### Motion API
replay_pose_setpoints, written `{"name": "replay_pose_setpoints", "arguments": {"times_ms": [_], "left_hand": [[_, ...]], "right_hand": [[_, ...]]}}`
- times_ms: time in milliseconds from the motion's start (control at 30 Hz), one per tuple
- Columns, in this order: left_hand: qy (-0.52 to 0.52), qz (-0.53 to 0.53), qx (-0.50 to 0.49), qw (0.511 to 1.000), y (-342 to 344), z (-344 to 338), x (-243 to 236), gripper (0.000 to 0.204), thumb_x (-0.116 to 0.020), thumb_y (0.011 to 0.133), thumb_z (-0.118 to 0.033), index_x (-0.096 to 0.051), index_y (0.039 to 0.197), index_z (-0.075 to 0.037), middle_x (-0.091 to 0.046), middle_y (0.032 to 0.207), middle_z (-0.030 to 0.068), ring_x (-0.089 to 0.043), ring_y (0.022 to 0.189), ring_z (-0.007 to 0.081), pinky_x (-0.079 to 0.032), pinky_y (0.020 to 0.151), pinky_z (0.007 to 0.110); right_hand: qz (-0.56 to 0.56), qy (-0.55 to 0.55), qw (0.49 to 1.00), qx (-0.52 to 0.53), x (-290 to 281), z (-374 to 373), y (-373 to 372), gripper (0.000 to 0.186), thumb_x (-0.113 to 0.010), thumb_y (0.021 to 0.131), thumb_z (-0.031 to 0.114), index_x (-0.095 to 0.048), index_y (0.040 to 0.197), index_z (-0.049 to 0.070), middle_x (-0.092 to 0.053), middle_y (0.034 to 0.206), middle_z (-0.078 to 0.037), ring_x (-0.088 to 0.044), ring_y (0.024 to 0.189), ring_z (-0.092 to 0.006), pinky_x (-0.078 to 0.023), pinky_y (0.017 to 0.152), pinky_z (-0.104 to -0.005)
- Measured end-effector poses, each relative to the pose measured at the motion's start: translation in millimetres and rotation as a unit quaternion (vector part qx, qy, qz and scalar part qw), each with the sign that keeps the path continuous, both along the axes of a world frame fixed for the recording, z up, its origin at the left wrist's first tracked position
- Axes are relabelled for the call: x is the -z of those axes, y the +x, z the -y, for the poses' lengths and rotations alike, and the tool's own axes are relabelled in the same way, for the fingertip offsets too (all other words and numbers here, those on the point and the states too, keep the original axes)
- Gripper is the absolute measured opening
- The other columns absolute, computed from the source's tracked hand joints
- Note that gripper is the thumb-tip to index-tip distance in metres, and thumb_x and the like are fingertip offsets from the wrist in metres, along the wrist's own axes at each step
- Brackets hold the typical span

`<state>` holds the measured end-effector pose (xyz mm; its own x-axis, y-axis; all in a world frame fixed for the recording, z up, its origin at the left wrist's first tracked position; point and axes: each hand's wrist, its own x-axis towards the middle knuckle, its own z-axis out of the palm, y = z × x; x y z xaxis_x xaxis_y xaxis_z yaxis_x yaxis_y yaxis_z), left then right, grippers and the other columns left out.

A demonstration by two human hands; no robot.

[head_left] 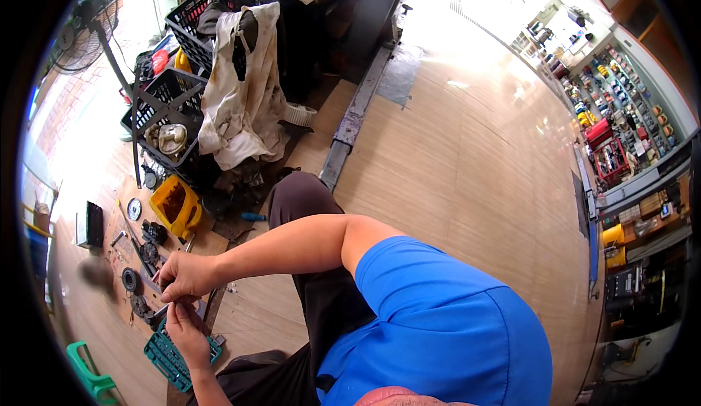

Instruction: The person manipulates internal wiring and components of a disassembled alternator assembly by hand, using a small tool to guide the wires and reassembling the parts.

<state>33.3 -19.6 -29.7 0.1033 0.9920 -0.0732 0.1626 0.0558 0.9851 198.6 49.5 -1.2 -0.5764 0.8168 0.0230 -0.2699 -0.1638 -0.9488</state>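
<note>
The tool case [164,355] is teal, the container [187,222] yellow.

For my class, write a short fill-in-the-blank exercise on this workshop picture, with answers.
1. The right hand and left hand belong to someone wearing a shirt coloured ____.
2. The plastic stool at the lower left is ____.
3. The yellow container lies on the person's ____ side.
4. At the upper left stands a ____ with a round wire guard.

Answers: blue; green; left; fan.
</note>
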Motion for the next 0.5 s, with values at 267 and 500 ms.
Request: {"name": "replay_pose_setpoints", "arguments": {"times_ms": [267, 500], "left_hand": [[-0.011, 0.002, 0.003, 1.0, 18, 2, -5, 0.03, -0.042, 0.104, -0.033, -0.056, 0.094, -0.008, -0.037, 0.06, -0.0081, -0.03, 0.044, 0.0014, -0.022, 0.039, 0.02], [-0.011, -0.035, -0.035, 0.999, -4, -2, -1, 0.034, -0.041, 0.104, -0.032, -0.06, 0.101, -0.004, -0.048, 0.064, -0.0061, -0.038, 0.049, 0.0026, -0.026, 0.044, 0.02]], "right_hand": [[0.033, 0.082, 0.994, 0.067, 10, 4, 6, 0.014, -0.071, 0.084, 0.007, -0.064, 0.078, -0.004, -0.059, 0.06, -0.004, -0.055, 0.054, -0.0094, -0.046, 0.048, -0.0273], [0.095, 0.119, 0.988, 0.022, -12, -10, -5, 0.018, -0.07, 0.083, 0.013, -0.065, 0.08, -0.004, -0.061, 0.062, -0.008, -0.056, 0.056, -0.0107, -0.048, 0.052, -0.0296]]}}
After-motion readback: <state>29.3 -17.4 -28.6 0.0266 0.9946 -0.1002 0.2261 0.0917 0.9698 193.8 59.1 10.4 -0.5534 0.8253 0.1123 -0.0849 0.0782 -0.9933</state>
